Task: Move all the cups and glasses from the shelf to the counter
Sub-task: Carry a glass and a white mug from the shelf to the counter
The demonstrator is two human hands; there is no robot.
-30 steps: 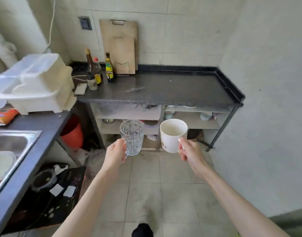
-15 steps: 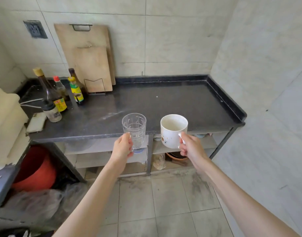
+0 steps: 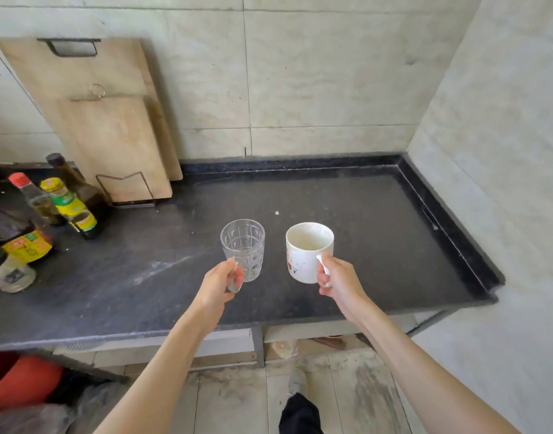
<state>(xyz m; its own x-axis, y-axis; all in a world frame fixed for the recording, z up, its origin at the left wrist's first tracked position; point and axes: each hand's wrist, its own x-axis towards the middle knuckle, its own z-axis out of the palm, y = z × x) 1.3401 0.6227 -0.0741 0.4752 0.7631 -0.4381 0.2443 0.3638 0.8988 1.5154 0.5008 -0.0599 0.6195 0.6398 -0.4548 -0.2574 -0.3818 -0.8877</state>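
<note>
The step in hand is setting down two vessels on the dark surface [image 3: 378, 233]. The left hand [image 3: 217, 285] holds a clear patterned glass [image 3: 243, 245] by its handle, fingers closed around the handle at the near side of the glass. The right hand [image 3: 339, 281] holds a white mug [image 3: 306, 252], fingers closed on the handle at the mug's right side. Both vessels are upright, side by side and apart from each other, above the middle of the surface. Whether either base touches the surface cannot be told from this view.

Procedure for a clean placement:

1. Keep each vessel upright while lowering. A tilted base lands on its edge and may rock.
2. Lower both straight down. The area under them is bare, so no sideways shift is needed.
3. Keep the gap between glass and mug so that the walls do not knock together.
4. Release a handle only once that base sits flat.

Clearances: the bottles [image 3: 70, 208] stand well to the left, and the cutting boards [image 3: 112, 142] lean against the far wall; neither obstructs the drop zone. Place the vessels away from the near edge, since more items are likely to follow from the shelf [image 3: 316, 332] below. The glass is probably the more fragile item; set it down gently.
</note>
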